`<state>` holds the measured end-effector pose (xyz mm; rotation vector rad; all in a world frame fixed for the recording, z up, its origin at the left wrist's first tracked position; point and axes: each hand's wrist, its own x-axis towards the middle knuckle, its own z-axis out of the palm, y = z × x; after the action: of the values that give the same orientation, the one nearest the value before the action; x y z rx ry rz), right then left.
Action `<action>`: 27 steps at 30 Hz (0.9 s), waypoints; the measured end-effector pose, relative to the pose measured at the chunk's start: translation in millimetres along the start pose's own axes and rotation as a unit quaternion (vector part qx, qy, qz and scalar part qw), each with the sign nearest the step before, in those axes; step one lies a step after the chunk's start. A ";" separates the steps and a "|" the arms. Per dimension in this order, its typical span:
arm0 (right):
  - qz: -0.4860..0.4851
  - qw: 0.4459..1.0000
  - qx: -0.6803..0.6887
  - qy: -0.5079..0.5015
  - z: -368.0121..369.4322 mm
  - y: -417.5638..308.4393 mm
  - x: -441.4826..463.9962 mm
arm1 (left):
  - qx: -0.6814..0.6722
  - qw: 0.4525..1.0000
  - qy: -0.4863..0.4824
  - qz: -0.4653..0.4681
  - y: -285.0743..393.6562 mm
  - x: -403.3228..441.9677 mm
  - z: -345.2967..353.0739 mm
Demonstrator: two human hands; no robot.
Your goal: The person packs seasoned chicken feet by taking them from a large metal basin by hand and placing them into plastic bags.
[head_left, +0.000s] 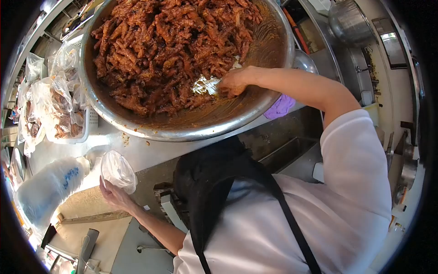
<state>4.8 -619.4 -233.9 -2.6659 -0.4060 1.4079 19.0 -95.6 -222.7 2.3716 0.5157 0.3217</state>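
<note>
My right hand (235, 82) is inside a large metal bowl (182, 134), its fingers closed around a shiny metal scoop (205, 85). The scoop rests against a heap of red-brown sauced chicken feet (169, 41). Sauce is smeared over the bowl's bare inner side near my wrist. Lower left, my left hand (114, 194) holds a clear plastic container (118, 171) at its rim, beside the counter edge. Nothing but a thin clear film or wall shows inside the container.
A white basket (92, 119) with filled plastic bags (59, 109) stands left of the bowl. A stack of containers in plastic wrap (50, 187) lies at the lower left. A purple cloth (280, 107) lies by the bowl's right side. A sink basin (287, 153) is below.
</note>
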 end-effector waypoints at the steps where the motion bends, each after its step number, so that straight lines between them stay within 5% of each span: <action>1: 0.025 0.999 0.006 -0.035 -6.6 -9.0 -5.2 | 0.019 1.000 0.004 0.008 -0.1 3.5 0.8; 4: 0.161 0.982 -0.054 -0.084 -4.8 -2.2 -1.5 | -0.005 1.000 -0.006 0.020 14.0 0.0 5.1; 6: 0.119 0.993 0.014 -0.021 0.0 -20.6 7.6 | -0.009 0.995 -0.004 0.103 -26.2 10.8 22.0; 8: 0.074 0.995 0.072 0.011 -20.6 -72.9 -0.1 | -0.068 0.991 -0.106 0.046 6.0 -0.5 21.5; 9: 0.062 0.992 0.109 0.005 -15.7 -78.8 19.1 | -0.043 0.990 -0.050 0.128 3.6 0.9 28.2; 11: 0.026 0.946 0.207 0.247 -25.0 -115.2 4.0 | -0.075 0.991 -0.026 0.104 -8.3 7.8 36.4; 13: -0.047 0.888 0.449 0.090 -90.0 -148.6 -31.6 | -0.028 0.998 -0.053 -0.003 43.0 0.1 12.1; 16: -0.111 0.736 0.668 -0.010 -135.0 -183.8 -41.7 | -0.031 0.998 -0.020 0.041 37.5 7.5 11.3; 20: -0.176 0.691 0.693 -0.107 -158.0 -272.8 17.7 | -0.088 0.991 0.019 0.102 61.5 1.5 1.6; 21: -0.298 0.623 0.671 -0.268 -156.4 -286.7 62.9 | -0.112 0.986 0.025 0.120 66.8 -0.3 -0.8; 22: -0.232 0.657 0.691 -0.192 -147.7 -314.7 100.8 | -0.140 0.978 0.049 0.149 66.5 -1.7 -1.9; 23: -0.117 0.587 0.778 -0.190 -150.6 -338.6 114.0 | -0.138 0.979 0.045 0.142 66.5 0.4 -6.2; 27: -0.116 0.755 0.643 0.061 -144.1 -372.4 149.7 | -0.117 0.966 0.092 0.210 60.7 34.3 -19.4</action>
<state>133.9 -215.0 -192.9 -1.4508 0.2207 0.8480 59.4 -111.3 -164.6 2.2131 0.0435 0.7553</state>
